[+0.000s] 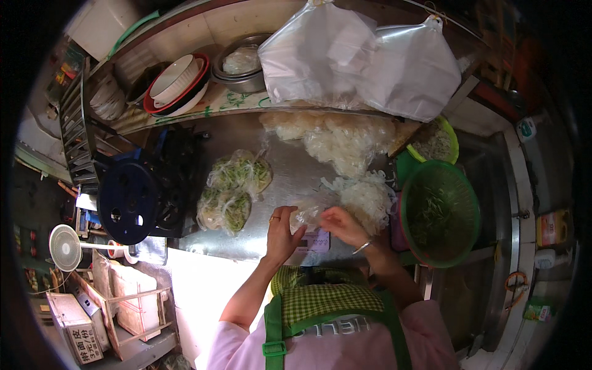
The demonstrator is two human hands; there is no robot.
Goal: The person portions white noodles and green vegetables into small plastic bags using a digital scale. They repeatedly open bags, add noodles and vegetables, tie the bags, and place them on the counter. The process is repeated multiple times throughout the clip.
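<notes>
My left hand (282,236), with a ring on one finger, pinches the left edge of a clear plastic bag (311,213). At the bag's right side is my right hand (344,226), fingers curled; whether it grips the film cannot be told. Beneath the bag a small digital scale (315,242) partly shows. Pale, translucent noodle-like strips (367,199) lie loose just beyond my right hand. Behind them spreads a heap of filled clear bags (347,138). Tied clear bags of shredded green and white food (240,173) rest on the steel counter (282,152) to the left.
On the right stand a green colander (439,212) with green shreds and a yellow-green basket (434,141). White plastic bags (360,60) hang over the shelf, which holds stacked bowls (178,83). A black gas stove (171,185) and a dark blue round stool top (127,201) are at left.
</notes>
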